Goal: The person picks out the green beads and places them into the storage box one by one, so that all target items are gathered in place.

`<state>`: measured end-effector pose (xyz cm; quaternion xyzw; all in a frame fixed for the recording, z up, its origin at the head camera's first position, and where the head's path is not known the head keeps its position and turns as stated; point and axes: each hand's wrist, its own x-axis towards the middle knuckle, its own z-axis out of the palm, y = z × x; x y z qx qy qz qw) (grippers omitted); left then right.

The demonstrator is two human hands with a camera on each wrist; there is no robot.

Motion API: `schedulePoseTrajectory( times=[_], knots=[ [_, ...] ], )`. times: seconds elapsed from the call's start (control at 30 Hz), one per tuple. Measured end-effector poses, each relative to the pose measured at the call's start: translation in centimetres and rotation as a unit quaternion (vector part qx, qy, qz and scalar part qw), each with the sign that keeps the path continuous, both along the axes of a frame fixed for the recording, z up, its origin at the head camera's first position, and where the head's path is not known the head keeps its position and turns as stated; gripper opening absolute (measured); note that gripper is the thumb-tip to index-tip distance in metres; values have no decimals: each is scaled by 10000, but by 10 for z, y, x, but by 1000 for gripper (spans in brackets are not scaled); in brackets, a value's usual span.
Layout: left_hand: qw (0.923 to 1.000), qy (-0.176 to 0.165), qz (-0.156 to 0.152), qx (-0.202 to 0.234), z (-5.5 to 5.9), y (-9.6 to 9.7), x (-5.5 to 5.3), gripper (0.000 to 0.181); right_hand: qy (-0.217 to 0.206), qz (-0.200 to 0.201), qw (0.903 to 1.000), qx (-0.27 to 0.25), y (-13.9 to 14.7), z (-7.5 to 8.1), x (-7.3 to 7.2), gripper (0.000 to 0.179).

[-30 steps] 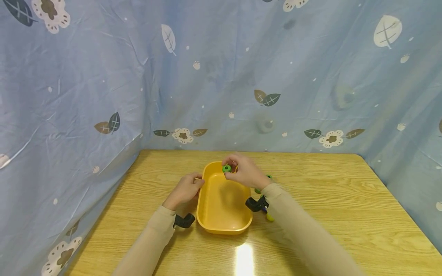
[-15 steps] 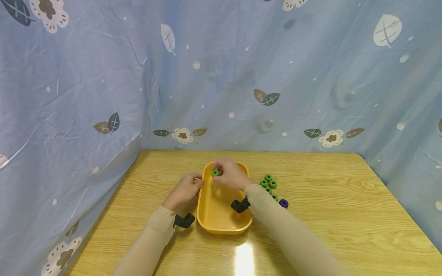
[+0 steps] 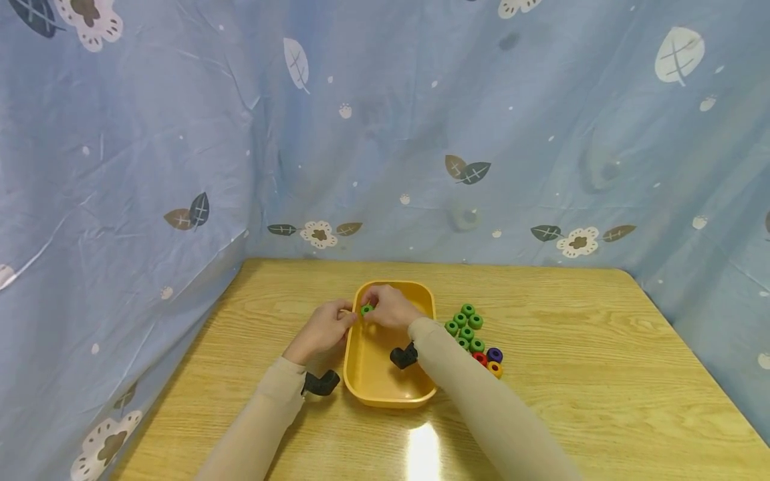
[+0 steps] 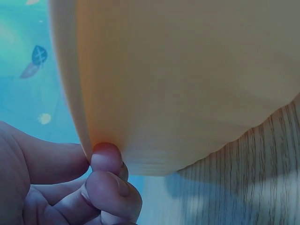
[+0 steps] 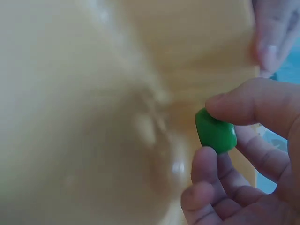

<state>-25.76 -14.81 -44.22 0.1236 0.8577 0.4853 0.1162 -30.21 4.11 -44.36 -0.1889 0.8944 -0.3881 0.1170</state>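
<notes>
Head view: right hand (image 3: 390,308) pinches a green bead (image 3: 367,310), left hand (image 3: 323,328) pinches the yellow tray rim (image 3: 394,403).

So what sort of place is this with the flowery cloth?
Probably an indoor table spot for handling small things: there's a wooden table, blue flowery cloth hanging behind and at both sides, and a yellow tray beside small coloured rings.

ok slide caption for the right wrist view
Right hand pinches a green bead; left hand at the tray.
</notes>
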Motion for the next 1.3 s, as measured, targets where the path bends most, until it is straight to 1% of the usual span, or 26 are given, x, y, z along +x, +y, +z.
schedulePoseTrajectory(
  times=[0.13, 0.27, 0.5, 0.77, 1.0, 1.17, 1.3],
  knots=[
    [10000, 26, -47, -66, 1, -1, 0, 36, 23, -3, 9998, 203, -4, -7, -4, 16],
    [9999, 44, -36, -92, 3, -1, 1, 36, 77, -3, 9987, 511, -8, -10, -3, 15],
    [9999, 12, 20, -98, 3, 0, 1, 36, 107, 38, 9983, 575, -8, -13, -1, 16],
    [9999, 55, -15, -132, 0, -1, 1, 35, 116, 22, 9974, 715, -7, -9, 0, 20],
    [9999, 26, -71, -91, 1, -1, 1, 36, 179, -39, 9974, 702, -4, -4, 3, 23],
    [9999, 40, -59, -103, 1, 0, 1, 35, 192, -30, 9981, 592, -1, 3, 6, 27],
    [10000, -26, -36, -44, 2, 0, 1, 36, 201, -33, 9986, 482, 4, 11, 10, 29]
  ],
)
